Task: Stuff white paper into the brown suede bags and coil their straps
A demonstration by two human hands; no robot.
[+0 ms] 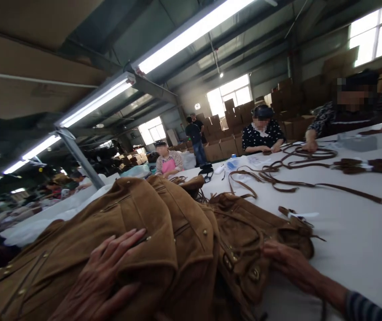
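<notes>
A pile of brown suede-like bags point(137, 205) with small metal studs fills the near side of the table. My left hand point(107, 267) lies on the pile, fingers stretched out, its palm against the material. To the right is another brown bag point(241, 223) with thin straps and metal fittings. At this bag's right side, my right hand point(284, 258) has its fingers closed on the material; the fingertips are partly hidden. A small brown piece with a white tag point(303, 215) lies beyond that hand.
Long brown straps point(271, 171) sprawl across the white table point(358, 232). A bundle of straps point(365, 166) lies at right. Co-workers sit along the far side, one with a hand point(310, 143) on the straps. A slanted metal post point(80, 156) rises at left.
</notes>
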